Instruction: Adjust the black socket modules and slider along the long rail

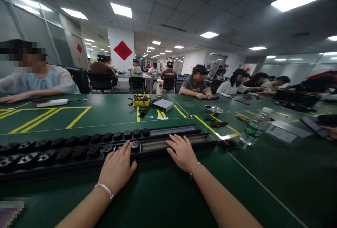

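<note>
Two long black rails (168, 140) lie side by side across the green table (163, 193) in front of me, each filled on its left part with several black socket modules (79, 140). My left hand (117, 166) rests flat on the near rail, fingers stretched out, its fingertips touching the last module (135, 145) in the row. My right hand (181, 151) lies flat on the bare metal part of the same rail, fingers spread. Neither hand grips anything. Both wrists wear bracelets.
A plastic water bottle (254, 127) lies on its side at the right, beside a grey box (285, 133) and a phone (313, 125). Further back are a yellow-and-black tool (141, 100), a grey box (163, 105), a metal bowl (213, 109). People sit around the tables.
</note>
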`<state>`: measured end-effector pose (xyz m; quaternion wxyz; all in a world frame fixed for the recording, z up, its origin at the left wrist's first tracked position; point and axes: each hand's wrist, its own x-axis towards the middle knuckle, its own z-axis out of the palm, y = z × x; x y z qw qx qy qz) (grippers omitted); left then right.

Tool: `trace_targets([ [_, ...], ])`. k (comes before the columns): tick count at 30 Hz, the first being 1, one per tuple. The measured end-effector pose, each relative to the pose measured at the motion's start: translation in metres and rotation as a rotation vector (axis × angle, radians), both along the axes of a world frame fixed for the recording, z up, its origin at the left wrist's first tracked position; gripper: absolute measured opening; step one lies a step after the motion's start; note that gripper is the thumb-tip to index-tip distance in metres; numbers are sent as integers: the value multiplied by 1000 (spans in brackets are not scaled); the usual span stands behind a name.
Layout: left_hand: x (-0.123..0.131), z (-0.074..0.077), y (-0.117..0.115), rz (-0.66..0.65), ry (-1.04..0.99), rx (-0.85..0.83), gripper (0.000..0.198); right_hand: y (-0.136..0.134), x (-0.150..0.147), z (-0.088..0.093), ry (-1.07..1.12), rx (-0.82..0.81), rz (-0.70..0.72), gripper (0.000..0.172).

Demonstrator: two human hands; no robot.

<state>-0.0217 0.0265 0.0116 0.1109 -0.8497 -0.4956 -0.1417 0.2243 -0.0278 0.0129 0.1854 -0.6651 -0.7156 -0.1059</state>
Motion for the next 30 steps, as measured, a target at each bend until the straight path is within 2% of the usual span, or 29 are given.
trace_targets([
  [13,-2,-5,3,-20,-33,-3,57,-1,-1,2,9,-28,-4,37],
  [30,-3,-2,2,-6,10,26,55,-1,-3,2,17,-7,-4,38],
])
